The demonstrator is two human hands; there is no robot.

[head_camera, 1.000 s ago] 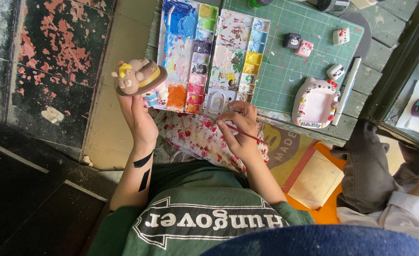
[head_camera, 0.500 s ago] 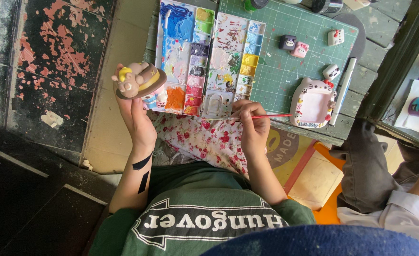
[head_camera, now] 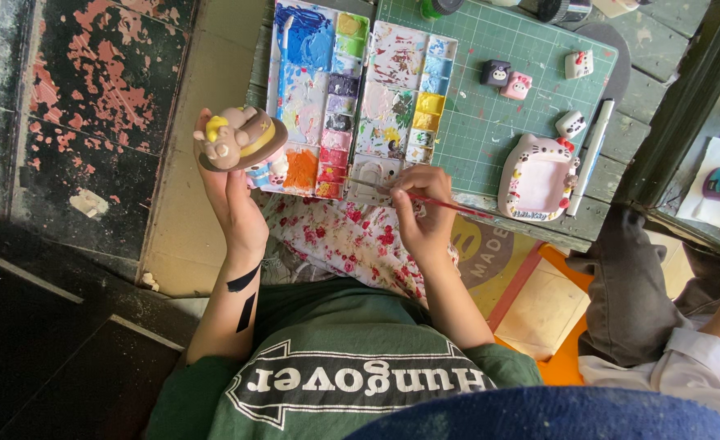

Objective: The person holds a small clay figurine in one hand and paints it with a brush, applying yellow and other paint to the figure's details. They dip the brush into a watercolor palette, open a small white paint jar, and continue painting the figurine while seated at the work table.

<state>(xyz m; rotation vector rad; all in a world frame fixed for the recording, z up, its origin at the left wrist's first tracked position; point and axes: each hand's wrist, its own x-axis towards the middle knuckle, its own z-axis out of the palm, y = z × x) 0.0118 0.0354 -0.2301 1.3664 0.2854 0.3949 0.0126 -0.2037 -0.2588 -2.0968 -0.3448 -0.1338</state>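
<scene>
While the right hand [head_camera: 425, 213] swings its thin red-handled brush [head_camera: 429, 200] back from the cat-shaped frame [head_camera: 537, 178] to the paint palette [head_camera: 360, 98], tip at the near edge | left hand [head_camera: 231, 195] clasps the brown figurine [head_camera: 237, 138], unmoved, left of the palette | reloading paint looks underway

A brown clay figurine [head_camera: 237, 140] with yellow band sits raised, a thin red-handled brush [head_camera: 425, 200] lying level.

A round olive sticker [head_camera: 484, 248] (partly hidden) lies under the table edge, beside orange card.
</scene>
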